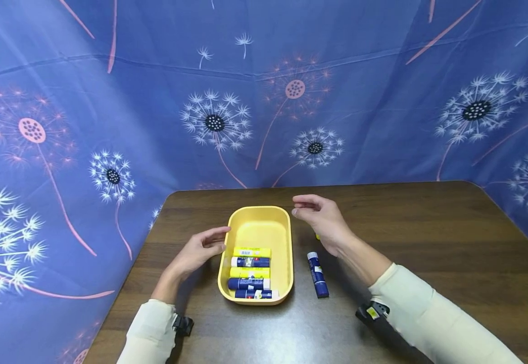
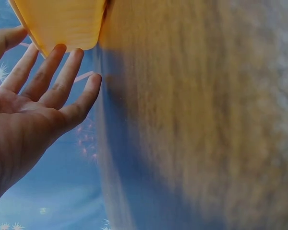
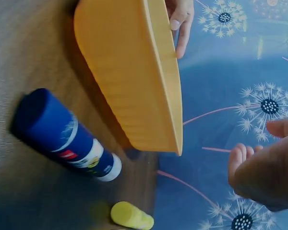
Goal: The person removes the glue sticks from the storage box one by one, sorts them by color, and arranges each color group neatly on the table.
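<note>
The left hand (image 1: 201, 249) is relaxed and grasps nothing, its fingers extended with tips touching the left side of the yellow tray (image 1: 264, 227), which rests on the wooden table (image 1: 427, 242). The right hand (image 1: 324, 222) is raised just beside the tray's far right corner, its fingers loosely bent around nothing visible. Five glue sticks (image 1: 249, 273), two yellow and three blue, lie crosswise in the tray's near part; right of it lie another blue stick (image 1: 318, 275) and a partly hidden yellow stick (image 3: 129, 214).
</note>
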### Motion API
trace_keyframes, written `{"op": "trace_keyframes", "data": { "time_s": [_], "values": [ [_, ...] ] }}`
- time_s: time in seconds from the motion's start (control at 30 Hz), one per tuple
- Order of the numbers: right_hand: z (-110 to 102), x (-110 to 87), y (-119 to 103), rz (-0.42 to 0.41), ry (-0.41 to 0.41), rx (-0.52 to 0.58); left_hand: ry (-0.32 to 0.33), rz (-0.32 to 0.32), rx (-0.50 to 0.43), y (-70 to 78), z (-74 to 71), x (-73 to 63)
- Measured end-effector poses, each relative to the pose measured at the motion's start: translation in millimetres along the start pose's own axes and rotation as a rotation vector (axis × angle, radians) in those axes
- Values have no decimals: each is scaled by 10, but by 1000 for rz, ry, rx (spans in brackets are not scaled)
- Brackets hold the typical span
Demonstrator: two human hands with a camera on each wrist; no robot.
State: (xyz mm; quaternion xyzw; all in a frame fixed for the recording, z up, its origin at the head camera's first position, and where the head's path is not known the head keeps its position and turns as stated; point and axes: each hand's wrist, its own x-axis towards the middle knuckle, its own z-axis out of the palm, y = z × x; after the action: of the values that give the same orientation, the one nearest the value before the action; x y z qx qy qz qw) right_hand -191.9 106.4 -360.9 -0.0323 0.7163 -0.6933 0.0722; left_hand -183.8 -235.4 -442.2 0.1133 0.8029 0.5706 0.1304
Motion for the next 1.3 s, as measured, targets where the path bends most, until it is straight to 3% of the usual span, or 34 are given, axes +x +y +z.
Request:
{"op": "trace_keyframes", "data": {
  "time_s": [0.4, 0.6, 0.87, 1.3],
  "values": [
    [390, 264, -11, 69, -343, -78, -2, -9, -14, 8, -10, -3],
    [577, 390, 78, 123, -467, -118, 7, -29, 2, 13, -23, 2],
    [730, 520, 284, 147, -546, -259, 0, -22, 0, 2, -14, 13],
    [845, 608, 463, 201, -561, -392, 3, -11, -13, -6, -3, 21]
  ]
}}
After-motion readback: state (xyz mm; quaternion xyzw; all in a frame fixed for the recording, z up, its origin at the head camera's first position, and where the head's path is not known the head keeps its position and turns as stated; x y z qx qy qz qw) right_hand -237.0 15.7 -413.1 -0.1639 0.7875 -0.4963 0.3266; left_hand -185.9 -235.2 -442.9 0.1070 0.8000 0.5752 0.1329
